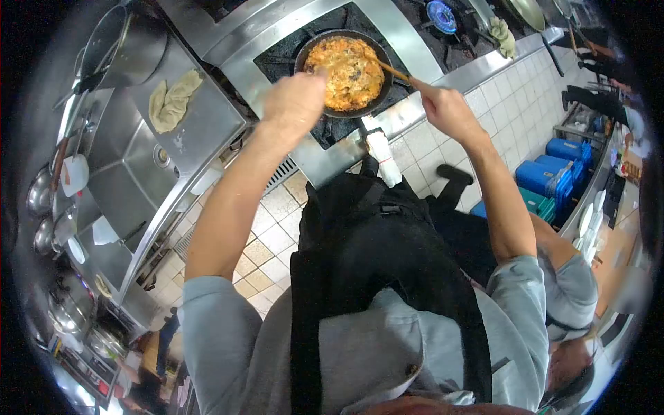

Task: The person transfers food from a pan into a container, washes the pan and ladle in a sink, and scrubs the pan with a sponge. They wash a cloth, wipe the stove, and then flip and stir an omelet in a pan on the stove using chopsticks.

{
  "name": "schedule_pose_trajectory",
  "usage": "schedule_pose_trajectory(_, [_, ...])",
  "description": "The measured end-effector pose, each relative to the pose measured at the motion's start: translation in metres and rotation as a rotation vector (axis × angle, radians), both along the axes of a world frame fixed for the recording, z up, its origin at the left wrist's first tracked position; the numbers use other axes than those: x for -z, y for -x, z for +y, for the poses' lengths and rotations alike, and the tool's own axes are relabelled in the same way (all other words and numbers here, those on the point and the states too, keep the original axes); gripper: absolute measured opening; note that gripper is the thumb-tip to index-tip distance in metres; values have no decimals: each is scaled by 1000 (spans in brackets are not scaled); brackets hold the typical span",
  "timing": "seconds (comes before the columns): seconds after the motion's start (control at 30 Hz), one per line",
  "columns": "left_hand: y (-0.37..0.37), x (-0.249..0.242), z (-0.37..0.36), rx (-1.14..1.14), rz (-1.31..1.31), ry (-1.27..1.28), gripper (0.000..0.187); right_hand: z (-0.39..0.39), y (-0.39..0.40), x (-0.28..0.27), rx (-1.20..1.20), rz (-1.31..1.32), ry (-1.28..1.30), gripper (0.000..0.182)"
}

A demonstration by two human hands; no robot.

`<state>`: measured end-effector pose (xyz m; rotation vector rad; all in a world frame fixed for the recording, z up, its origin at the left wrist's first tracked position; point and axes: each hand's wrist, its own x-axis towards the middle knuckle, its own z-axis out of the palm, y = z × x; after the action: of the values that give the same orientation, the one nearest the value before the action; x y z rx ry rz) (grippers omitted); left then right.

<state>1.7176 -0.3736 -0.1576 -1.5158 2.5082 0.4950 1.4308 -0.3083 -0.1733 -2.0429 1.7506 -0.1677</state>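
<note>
A dark frying pan (302, 57) stands on the stove, full of an orange-yellow, egg-like food mixture (346, 86). White cloth (382, 153) is wrapped around its handle, which points toward my body. My right hand (449, 112) is closed on the end of a thin wooden stick-like utensil (393, 70), whose far end reaches into the food. At the pan's left edge, my left hand (296, 100) is raised with its fingers drawn together. Its fingertips are blurred, and whatever they hold is hidden.
A burner with a blue flame (441, 16) is at the upper right. Cloths lie on the left counter (174, 100) and the stove's right edge (502, 37). A metal sink (124, 187) is left. Blue bins (546, 176) and a co-worker (570, 280) are right, close to me.
</note>
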Motion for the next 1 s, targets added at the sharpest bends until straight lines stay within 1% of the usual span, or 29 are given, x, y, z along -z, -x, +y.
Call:
schedule_pose_trajectory(0.03, [4,7,4,35,19,-2,25,1,2,6,0,1,5,47])
schedule_pose_trajectory(0.1, [4,23,-1,22,-22,-28,25,6,7,35,-9,-35,9,45])
schedule_pose_trajectory(0.13, [-3,29,-3,-33,-35,-41,26,2,6,50,17,-29,26,43])
schedule_pose_trajectory(0.17, [-6,22,-6,-87,-47,-46,26,-1,1,46,19,-28,32,43])
schedule_pose_trajectory(0.23, [-12,6,-1,-57,-79,-58,26,-5,-8,34,0,60,8,43])
schedule_pose_trajectory(0.3, [-8,-18,11,-77,-93,-96,26,5,-8,9,16,69,14,44])
schedule_pose_trajectory(0.37, [1,-14,32,4,12,-93,26,16,3,-4,17,6,2,46])
schedule_pose_trajectory(0.43, [4,22,46,-20,2,-142,26,30,21,26,-12,36,13,47])
schedule_pose_trajectory(0.47, [2,23,47,-24,0,-177,27,29,24,39,-48,58,29,48])
schedule_pose_trajectory(0.5, [-2,19,43,-45,-6,-196,28,24,19,34,-48,58,48,49])
schedule_pose_trajectory(0.53, [-6,5,40,-52,-13,-193,31,26,12,24,-51,53,60,49])
schedule_pose_trajectory(0.57, [-9,-11,46,-56,-16,-210,35,23,3,8,-46,69,-29,50])
schedule_pose_trajectory(0.6, [-16,-21,53,-125,46,-163,37,23,0,5,-11,47,-44,48])
schedule_pose_trajectory(0.63, [-22,-27,58,-184,109,-109,41,26,6,11,-25,-47,61,44])
schedule_pose_trajectory(0.67, [-26,-24,61,-299,240,-126,40,31,10,17,-26,-141,161,40])
schedule_pose_trajectory(0.7, [-30,-17,63,-418,424,-149,33,34,9,16,-47,-151,167,40])
schedule_pose_trajectory(0.77, [-26,22,69,-714,897,-400,32,43,6,10,437,-508,-133,33])
schedule_pose_trajectory(0.8, [-18,32,74,-729,1072,-432,30,45,-6,3,426,-506,-136,33])
schedule_pose_trajectory(0.83, [-7,39,81,-739,1248,-466,28,47,-25,-6,570,-731,-234,31])
schedule_pose_trajectory(0.87, [5,42,86,-806,1437,-657,26,49,-40,-12,715,-955,-331,31])
schedule_pose_trajectory(0.9, [11,28,90,-837,1443,-770,24,49,-52,-2,630,-1042,-283,30])
schedule_pose_trajectory(0.97, [28,27,96,-789,1682,-846,22,42,-86,-2,706,-1117,-296,33])
schedule_pose_trajectory(1.0, [31,19,99,-835,1787,-868,21,38,-106,-5,739,-1169,-306,33])
